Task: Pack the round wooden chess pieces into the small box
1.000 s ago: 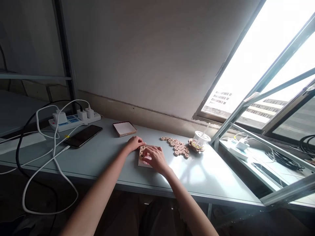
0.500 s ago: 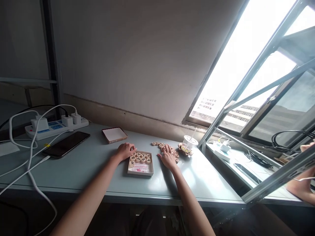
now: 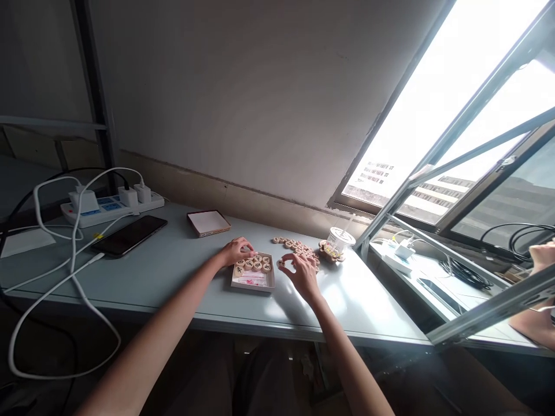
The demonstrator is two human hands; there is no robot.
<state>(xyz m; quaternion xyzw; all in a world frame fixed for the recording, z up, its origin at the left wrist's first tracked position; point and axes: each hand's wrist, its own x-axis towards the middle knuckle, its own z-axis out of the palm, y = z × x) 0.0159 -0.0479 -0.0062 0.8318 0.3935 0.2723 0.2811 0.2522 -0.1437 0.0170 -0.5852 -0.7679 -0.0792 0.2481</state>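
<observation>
A shallow open box [image 3: 234,284] stands on the desk, with rows of round wooden Chinese chess pieces [image 3: 257,266] at its back and a clear bag with red print [image 3: 252,279] in front. My left hand [image 3: 237,252] reaches over the box's back left corner, thumb and fingers apart, its fingertips at the back row and hiding part of it. Just right of the box, my right hand [image 3: 300,274] pinches one Chinese chess piece [image 3: 281,263] between thumb and fingers, raised off the desk. Loose pieces [image 3: 293,243] lie behind that hand, partly covered by it.
The box lid [image 3: 208,222] lies behind on the left. A lidded plastic cup with a straw [image 3: 341,237] stands in a flower-shaped dish [image 3: 326,252]. On the left are a phone [image 3: 130,236], a power strip [image 3: 108,208] and white cables. Another person's hand [image 3: 535,315] shows far right.
My right hand has risen from the loose pieces with one pinched and come closer to the box. My left hand has shifted from the box's left edge over its back row. The view has tilted slightly.
</observation>
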